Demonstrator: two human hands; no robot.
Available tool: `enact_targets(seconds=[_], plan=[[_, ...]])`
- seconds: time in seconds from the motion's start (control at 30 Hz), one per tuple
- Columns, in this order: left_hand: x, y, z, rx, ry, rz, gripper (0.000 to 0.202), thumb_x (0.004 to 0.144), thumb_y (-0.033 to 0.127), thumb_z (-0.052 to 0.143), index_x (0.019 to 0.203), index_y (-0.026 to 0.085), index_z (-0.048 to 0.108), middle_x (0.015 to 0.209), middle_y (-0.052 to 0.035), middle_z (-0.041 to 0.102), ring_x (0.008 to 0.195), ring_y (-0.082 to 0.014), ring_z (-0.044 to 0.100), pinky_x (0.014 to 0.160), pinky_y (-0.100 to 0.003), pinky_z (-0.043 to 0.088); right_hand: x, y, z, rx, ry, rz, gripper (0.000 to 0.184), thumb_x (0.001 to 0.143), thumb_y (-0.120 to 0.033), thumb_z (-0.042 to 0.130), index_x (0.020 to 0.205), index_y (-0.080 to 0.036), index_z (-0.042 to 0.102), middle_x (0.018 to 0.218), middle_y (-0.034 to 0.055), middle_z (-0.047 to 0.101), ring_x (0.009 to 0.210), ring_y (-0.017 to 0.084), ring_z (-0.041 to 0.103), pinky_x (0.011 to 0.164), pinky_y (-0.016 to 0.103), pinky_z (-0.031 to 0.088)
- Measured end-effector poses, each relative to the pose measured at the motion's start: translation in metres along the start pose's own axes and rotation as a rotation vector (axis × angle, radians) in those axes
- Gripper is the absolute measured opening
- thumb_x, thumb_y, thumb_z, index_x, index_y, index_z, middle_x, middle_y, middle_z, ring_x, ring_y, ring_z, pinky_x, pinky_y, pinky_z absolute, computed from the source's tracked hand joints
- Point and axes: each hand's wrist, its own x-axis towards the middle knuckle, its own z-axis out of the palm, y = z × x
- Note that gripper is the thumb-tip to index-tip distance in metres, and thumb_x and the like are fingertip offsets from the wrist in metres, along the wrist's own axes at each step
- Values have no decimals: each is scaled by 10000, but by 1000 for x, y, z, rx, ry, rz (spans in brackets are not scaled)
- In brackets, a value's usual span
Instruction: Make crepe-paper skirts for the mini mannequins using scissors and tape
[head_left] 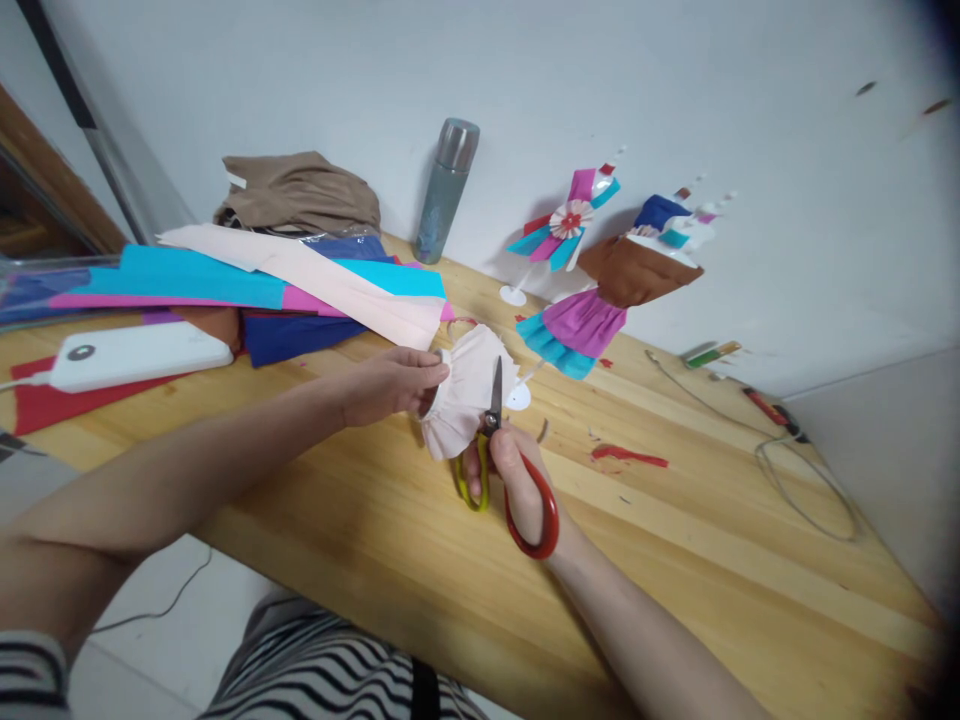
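Note:
My left hand [401,383] pinches the gathered edge of a pale pink ruffled piece [465,390], which looks like crepe paper or cloth and fans out to the right. In my right hand [514,465] is a pair of scissors [495,400] with one red and one yellow-green handle loop. Its dark blades point up and lie across the ruffle's right side. Whether the blades are cutting into the pink piece, I cannot tell. Thumb and fingers sit in the handle loops.
Folded pink, blue and magenta sheets [202,275] lie at the left near a white power bank [142,355]. A thermos [448,190] stands by the wall. Dressed doll-like figures [592,290] on white stands are behind my right hand. Red scraps [630,457] and a cable [802,500] lie rightward.

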Motion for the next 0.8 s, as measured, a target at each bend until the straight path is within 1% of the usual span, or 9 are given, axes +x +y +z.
enact_targets(seconds=[0.03,0.1,0.23,0.37,0.5,0.63,0.8], plan=[[0,0,0,-52,-24,-28,390,676,479,709,667,103,607,628,-64,622,577,-140,585,570,-262,462,0,1,0,2,2,2,541,903,-636,305,634,-194,465,490,-3,483,442,125,449,455,275,338],[0,0,-1,-83,-29,-59,381,667,456,729,665,97,601,624,-46,612,564,-118,568,578,-250,452,0,2,0,2,5,2,548,901,-640,307,633,-191,470,492,-3,480,440,122,448,457,274,342],[0,5,-3,-72,19,-50,357,666,411,745,639,87,597,604,-28,600,538,-88,536,562,-225,427,-1,2,0,37,-11,4,528,894,-642,327,651,-194,464,504,-6,472,439,120,449,445,268,341],[0,8,-3,-55,52,-16,335,662,375,750,603,88,588,571,-17,584,515,-69,513,519,-197,389,-2,3,0,41,3,-18,507,907,-617,330,681,-188,476,521,-10,475,434,112,443,437,259,337],[1,9,-5,0,50,19,317,661,355,744,580,88,593,543,-7,567,492,-50,476,485,-176,338,-2,5,-1,20,-1,-18,514,921,-606,305,680,-185,475,520,-9,472,449,115,449,450,261,352],[0,11,-7,100,46,39,289,686,335,716,580,92,603,523,7,544,473,-41,425,467,-179,303,-3,6,-1,19,-3,-19,517,911,-622,308,680,-187,467,542,-2,480,458,113,453,447,258,362],[-1,12,-9,196,32,75,276,723,311,680,570,98,594,497,21,509,472,-45,419,481,-187,311,-4,5,-1,23,-12,-5,516,920,-605,306,662,-186,461,542,7,483,478,118,458,458,261,371]])
